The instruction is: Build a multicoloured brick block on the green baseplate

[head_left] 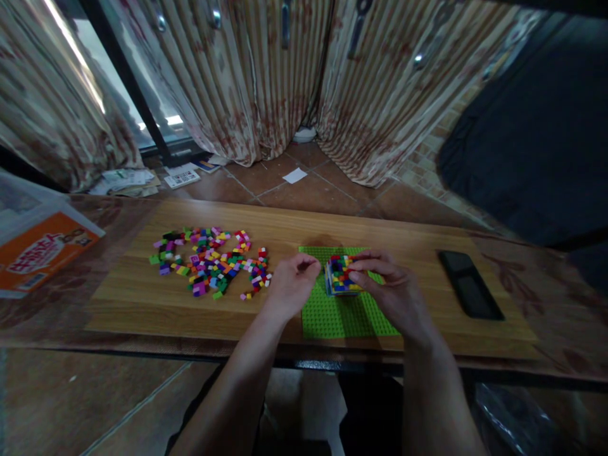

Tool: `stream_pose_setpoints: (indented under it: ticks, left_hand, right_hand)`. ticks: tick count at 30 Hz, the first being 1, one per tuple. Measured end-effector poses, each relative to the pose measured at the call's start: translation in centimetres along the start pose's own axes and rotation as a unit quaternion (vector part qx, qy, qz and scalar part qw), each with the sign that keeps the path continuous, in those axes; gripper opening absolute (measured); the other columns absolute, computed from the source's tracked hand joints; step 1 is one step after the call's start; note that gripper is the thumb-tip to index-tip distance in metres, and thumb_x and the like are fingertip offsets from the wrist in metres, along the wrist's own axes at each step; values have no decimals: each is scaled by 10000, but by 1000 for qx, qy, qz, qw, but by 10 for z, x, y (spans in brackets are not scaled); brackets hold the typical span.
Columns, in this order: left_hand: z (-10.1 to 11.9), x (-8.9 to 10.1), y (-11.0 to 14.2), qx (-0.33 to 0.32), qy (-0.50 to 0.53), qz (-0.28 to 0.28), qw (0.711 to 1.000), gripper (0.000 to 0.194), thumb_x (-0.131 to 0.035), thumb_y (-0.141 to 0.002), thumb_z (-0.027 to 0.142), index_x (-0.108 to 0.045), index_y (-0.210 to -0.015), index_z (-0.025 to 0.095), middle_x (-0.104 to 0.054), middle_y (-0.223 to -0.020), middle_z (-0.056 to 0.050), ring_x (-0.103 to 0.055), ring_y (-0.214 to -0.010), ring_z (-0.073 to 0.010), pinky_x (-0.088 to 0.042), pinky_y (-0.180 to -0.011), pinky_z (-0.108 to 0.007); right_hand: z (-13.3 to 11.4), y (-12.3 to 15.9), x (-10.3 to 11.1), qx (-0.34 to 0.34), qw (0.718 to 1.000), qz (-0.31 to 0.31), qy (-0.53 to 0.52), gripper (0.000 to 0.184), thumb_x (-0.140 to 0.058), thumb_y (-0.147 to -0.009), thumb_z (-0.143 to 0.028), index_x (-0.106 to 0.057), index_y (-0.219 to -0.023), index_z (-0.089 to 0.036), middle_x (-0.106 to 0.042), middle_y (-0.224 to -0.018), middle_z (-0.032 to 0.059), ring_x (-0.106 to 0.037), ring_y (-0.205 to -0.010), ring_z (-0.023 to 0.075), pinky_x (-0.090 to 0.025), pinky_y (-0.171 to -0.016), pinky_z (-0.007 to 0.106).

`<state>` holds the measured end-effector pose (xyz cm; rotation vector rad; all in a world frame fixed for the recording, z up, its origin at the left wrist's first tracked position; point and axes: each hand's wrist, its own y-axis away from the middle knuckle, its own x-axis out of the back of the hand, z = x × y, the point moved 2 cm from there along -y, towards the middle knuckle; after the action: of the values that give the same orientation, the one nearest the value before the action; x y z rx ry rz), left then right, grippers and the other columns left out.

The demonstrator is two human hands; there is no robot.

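A small boxy structure of colourful toy building bricks (338, 278) stands on the green studded baseplate (327, 320). Its top is a mix of red, blue, yellow and green, and the lower side shows white and blue layers. My right hand (392, 288) reaches over from the right, fingers bent against the structure's upper right side and hiding part of it. Just left of the structure, my left hand (294, 283) has its thumb and forefinger pinched together. Whatever may be between those fingertips is too small to make out.
Many loose bricks (213, 263) lie spread on the wooden board (156, 316) to the left. A black tray-like item (470, 285) rests at the right. An orange-labelled plastic box (42, 247) stands far left. Curtains (266, 82) hang beyond the table.
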<state>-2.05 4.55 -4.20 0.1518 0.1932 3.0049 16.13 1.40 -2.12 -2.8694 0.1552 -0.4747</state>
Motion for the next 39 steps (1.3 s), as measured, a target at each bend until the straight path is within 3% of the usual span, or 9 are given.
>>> stream_pose_setpoints:
  ticks: [5, 10, 15, 25, 32, 39]
  left_hand:
    - [-4, -10, 4, 15, -33, -81, 996, 182, -560, -785, 287, -618, -673, 157, -528, -572, 24, -465, -538, -101, -350, -522, -227]
    - [-3, -11, 5, 36, -5, -109, 993, 172, -554, -785, 293, -598, -689, 159, -525, -586, 28, -459, -537, -94, -387, -553, -228]
    - [-2, -12, 7, 43, 9, -127, 991, 169, -560, -784, 302, -597, -703, 160, -517, -600, 29, -467, -552, -95, -407, -576, -232]
    - [-1, -16, 6, 10, -50, -117, 992, 192, -551, -803, 288, -617, -675, 161, -533, -575, 32, -482, -553, -103, -349, -536, -227]
    - [2, -15, 5, 6, -89, -103, 991, 217, -548, -810, 291, -627, -652, 165, -541, -549, 33, -488, -559, -111, -344, -548, -232]
    - [1, -16, 5, 10, -76, -94, 993, 215, -562, -800, 298, -606, -636, 166, -516, -532, 41, -447, -530, -102, -312, -526, -230]
  right_hand:
    - [3, 1, -6, 23, 996, -27, 84, 68, -738, -752, -293, -759, -807, -328, -600, -1109, 31, -543, -1097, 253, -397, -997, 526]
    - [1, 3, -12, 45, 985, -14, 165, 71, -735, -757, -263, -763, -803, -310, -596, -1154, 50, -485, -1151, 280, -377, -998, 548]
    - [1, 2, -12, 48, 984, -8, 169, 86, -739, -738, -227, -763, -777, -300, -607, -1157, 55, -498, -1147, 276, -387, -993, 540]
    - [9, -2, -7, 15, 995, 1, 101, 84, -728, -732, -300, -739, -810, -270, -630, -1107, 63, -588, -1088, 263, -411, -1005, 528]
    - [12, -2, -8, 5, 996, -4, 93, 152, -725, -734, -314, -722, -877, -261, -619, -1125, 70, -567, -1148, 268, -415, -1029, 527]
    - [15, -3, -16, -18, 996, 31, 77, 140, -738, -699, -275, -716, -830, -230, -609, -1144, 81, -569, -1144, 268, -418, -1025, 518]
